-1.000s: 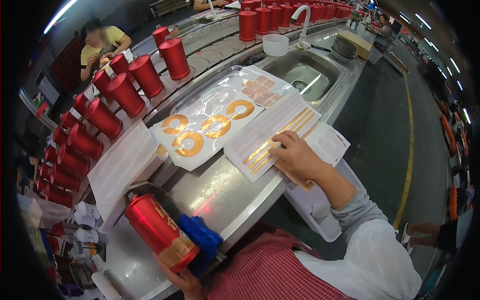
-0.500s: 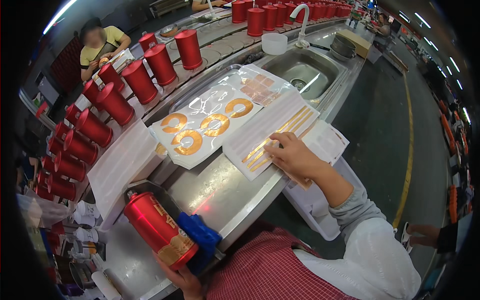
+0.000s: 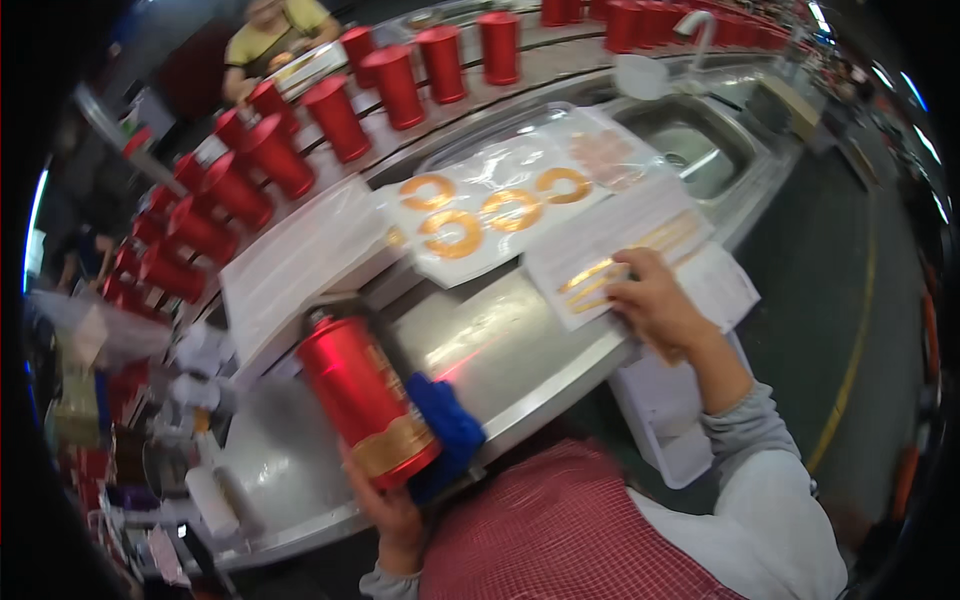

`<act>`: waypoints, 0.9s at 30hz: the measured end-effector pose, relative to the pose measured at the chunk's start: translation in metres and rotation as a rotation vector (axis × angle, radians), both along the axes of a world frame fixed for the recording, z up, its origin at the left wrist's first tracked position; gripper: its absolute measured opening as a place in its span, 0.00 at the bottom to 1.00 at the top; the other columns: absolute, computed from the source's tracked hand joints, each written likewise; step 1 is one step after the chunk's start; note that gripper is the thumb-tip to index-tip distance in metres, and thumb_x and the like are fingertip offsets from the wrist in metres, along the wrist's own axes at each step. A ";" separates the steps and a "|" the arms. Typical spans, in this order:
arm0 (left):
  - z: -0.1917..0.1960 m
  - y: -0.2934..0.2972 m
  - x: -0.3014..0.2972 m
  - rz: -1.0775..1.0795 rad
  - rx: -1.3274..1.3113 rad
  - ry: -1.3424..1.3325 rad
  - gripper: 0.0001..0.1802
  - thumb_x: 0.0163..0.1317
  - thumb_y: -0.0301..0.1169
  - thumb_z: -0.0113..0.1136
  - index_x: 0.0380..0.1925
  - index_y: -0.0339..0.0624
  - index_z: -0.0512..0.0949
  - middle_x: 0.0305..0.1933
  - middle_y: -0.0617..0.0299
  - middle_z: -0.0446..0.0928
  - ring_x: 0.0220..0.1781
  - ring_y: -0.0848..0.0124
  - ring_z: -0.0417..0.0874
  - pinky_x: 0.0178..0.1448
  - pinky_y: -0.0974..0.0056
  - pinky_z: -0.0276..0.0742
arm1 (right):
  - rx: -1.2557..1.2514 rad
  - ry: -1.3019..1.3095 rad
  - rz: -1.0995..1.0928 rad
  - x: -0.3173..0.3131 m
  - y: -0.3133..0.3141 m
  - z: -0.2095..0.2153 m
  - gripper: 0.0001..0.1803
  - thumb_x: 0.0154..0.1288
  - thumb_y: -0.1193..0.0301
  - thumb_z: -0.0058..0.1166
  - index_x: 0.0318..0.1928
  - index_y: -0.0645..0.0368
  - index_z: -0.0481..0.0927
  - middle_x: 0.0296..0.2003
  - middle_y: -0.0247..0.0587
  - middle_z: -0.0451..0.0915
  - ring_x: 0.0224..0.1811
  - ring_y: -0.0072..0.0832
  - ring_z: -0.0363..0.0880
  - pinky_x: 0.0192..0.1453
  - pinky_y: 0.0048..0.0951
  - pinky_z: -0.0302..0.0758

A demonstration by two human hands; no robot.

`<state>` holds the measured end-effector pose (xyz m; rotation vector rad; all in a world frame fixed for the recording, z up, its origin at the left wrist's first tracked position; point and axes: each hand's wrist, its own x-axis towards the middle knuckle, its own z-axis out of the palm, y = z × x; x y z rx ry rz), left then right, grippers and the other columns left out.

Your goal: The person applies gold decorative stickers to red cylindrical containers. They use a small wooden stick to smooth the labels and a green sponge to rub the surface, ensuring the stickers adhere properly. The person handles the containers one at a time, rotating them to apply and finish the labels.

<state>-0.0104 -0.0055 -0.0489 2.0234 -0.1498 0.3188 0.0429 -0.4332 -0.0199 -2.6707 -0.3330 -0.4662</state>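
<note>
My left hand [image 3: 395, 515] is wrapped round the lower end of a shiny red bottle [image 3: 355, 385], which lies tilted and has a gold label band near its base. A crumpled blue cloth [image 3: 445, 425] lies against the bottle's right side. Over a white sheet [image 3: 545, 265] with gold adhesive strips [image 3: 590, 292], my right hand [image 3: 655, 300] has its fingers bent and its thumb and forefinger apart, close to the strips. Motion blur hides whether a fingertip touches one. Farther back on another sheet are several gold C-shaped labels [image 3: 452, 235].
Rows of red bottles [image 3: 335, 118] stand along the line at the far side. A steel sink [image 3: 690, 150] with a pale tap [image 3: 695, 40] is at back right. A white bin [image 3: 665, 410] sits below the counter edge. Across the line is a person in yellow [image 3: 275, 45].
The view has swung, so the counter and bottles sit farther right in the picture. My left hand still holds the bottle; my right hand stays over the strips with its fingers more bent.
</note>
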 end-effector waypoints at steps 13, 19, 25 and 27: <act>0.010 0.002 0.005 -0.030 0.050 -0.008 0.49 0.67 0.60 0.49 0.70 0.26 0.50 0.68 0.39 0.64 0.69 0.49 0.67 0.70 0.56 0.61 | -0.028 -0.053 -0.036 -0.001 0.009 -0.004 0.10 0.49 0.79 0.63 0.34 0.61 0.81 0.51 0.50 0.74 0.58 0.50 0.69 0.62 0.45 0.69; -0.003 0.008 -0.003 0.040 0.011 -0.009 0.49 0.67 0.63 0.44 0.69 0.26 0.55 0.72 0.38 0.58 0.73 0.48 0.60 0.74 0.53 0.53 | -0.028 -0.029 0.065 0.003 -0.002 0.002 0.13 0.51 0.73 0.65 0.40 0.55 0.81 0.52 0.49 0.73 0.58 0.49 0.69 0.62 0.44 0.69; -0.007 0.010 -0.001 0.030 0.078 -0.021 0.49 0.68 0.63 0.42 0.69 0.26 0.54 0.74 0.38 0.54 0.76 0.49 0.55 0.76 0.51 0.48 | -0.116 0.066 0.038 -0.005 -0.011 -0.007 0.15 0.53 0.66 0.66 0.43 0.50 0.81 0.52 0.41 0.73 0.58 0.42 0.69 0.55 0.45 0.73; -0.008 0.008 0.000 0.029 0.057 -0.025 0.47 0.69 0.61 0.41 0.70 0.27 0.53 0.74 0.40 0.54 0.76 0.51 0.55 0.76 0.52 0.48 | -0.091 0.044 0.069 -0.007 -0.014 -0.009 0.14 0.54 0.65 0.66 0.42 0.50 0.81 0.52 0.41 0.73 0.57 0.41 0.69 0.54 0.44 0.74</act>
